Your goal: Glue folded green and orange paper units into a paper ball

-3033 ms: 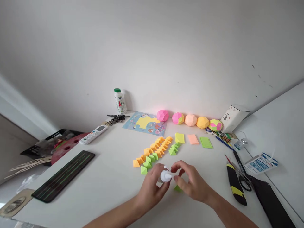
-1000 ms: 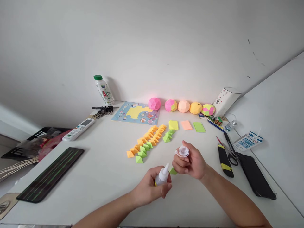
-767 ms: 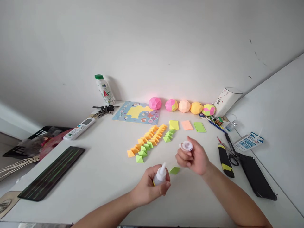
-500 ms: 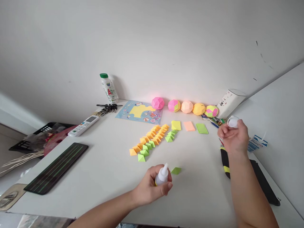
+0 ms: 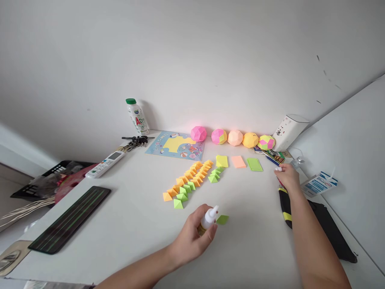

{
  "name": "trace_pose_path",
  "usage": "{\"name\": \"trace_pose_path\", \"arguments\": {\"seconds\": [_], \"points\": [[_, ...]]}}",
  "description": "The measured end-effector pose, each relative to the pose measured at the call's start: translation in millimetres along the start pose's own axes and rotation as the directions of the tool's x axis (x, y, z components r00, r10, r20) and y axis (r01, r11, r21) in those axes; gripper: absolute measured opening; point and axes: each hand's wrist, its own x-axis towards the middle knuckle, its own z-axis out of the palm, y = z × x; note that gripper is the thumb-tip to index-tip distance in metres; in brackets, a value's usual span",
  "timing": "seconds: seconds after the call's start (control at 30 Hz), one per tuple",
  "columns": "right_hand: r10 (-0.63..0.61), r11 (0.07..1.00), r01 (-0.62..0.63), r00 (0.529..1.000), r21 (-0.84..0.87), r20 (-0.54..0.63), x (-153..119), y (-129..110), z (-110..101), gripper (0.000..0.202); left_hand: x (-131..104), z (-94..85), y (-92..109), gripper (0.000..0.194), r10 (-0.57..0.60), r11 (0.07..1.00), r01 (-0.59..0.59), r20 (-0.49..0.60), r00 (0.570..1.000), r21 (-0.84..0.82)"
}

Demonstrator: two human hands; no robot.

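My left hand [image 5: 194,235] wraps round a glue bottle [image 5: 209,216], its white pointed nozzle tilted up and to the right. Just beyond the nozzle lies a folded green paper piece [image 5: 222,219]. On the table's right side, my right hand [image 5: 289,176] pinches a small white cap [image 5: 278,169] near some pens [image 5: 273,160]. Farther left are rows of folded orange paper pieces [image 5: 180,180] and folded green paper pieces [image 5: 182,197]. Behind them lie yellow [image 5: 221,161], peach [image 5: 238,161] and green paper stacks [image 5: 254,164].
Several faceted paper balls [image 5: 235,137] line the wall beside a white box [image 5: 290,131]. At left are a bottle [image 5: 137,116], keys [image 5: 136,141], a remote control [image 5: 105,164] and a dark striped panel [image 5: 70,220]. A black-and-yellow tool [image 5: 285,208] lies under my right forearm.
My right hand has moved down and slightly left, turning from palm up to a pinch over the table. The glue bottle has tipped a little more to the right in my left hand.
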Motion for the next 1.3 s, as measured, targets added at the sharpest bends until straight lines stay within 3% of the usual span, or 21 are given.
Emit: {"name": "trace_pose_path", "arguments": {"seconds": [0.17,0.27,0.33,0.37,0.4,0.47,0.5,0.57,0.67,0.83,1.3], "points": [[-0.099,0.984,0.099,0.995,-0.145,0.009,-3,-7,-3,0.027,1,-0.2,-2,0.016,0.083,0.987,-0.080,-0.014,0.996,0.136],[-0.253,0.959,0.254,0.967,-0.127,0.024,-23,-34,-9,0.025,2,0.5,-4,0.016,0.100,0.979,-0.097,-0.009,0.995,0.178],[-0.395,0.916,0.399,0.915,-0.040,0.076,-52,-58,-13,0.019,2,1.0,-4,0.017,0.111,0.976,-0.109,0.002,0.994,0.190],[-0.554,0.832,0.540,0.823,0.130,0.124,-70,-70,-15,0.017,3,1.1,-4,0.017,0.112,0.975,-0.111,0.008,0.994,0.191],[-0.699,0.712,0.637,0.684,0.296,0.209,-91,-81,-16,0.018,3,1.3,-4,0.017,0.110,0.976,-0.111,0.013,0.994,0.188],[-0.857,0.514,0.696,0.396,0.502,0.328,-132,-99,-20,0.012,3,1.5,-2,0.017,0.103,0.980,-0.105,0.025,0.994,0.172],[-0.889,0.452,0.697,0.307,0.556,0.339,-150,-106,-21,0.011,3,1.5,-1,0.017,0.095,0.983,-0.099,0.032,0.995,0.157],[-0.903,0.413,0.689,0.222,0.596,0.368,-178,-113,-23,0.019,3,1.6,0,0.018,0.073,0.990,-0.078,0.044,0.996,0.118],[-0.920,0.380,0.707,0.218,0.596,0.327,-197,-116,-24,0.017,4,1.7,2,0.021,0.034,0.998,-0.037,0.053,0.998,0.055],[-0.961,0.272,0.815,0.201,0.511,0.190,-202,-118,-21,0.009,4,1.5,2,0.023,0.000,1.000,0.001,0.072,0.997,-0.011],[-0.991,0.117,0.944,0.091,0.307,0.098,-207,-119,-19,0.013,4,2.1,2,0.024,-0.030,1.000,0.031,0.107,0.994,-0.005]]}}
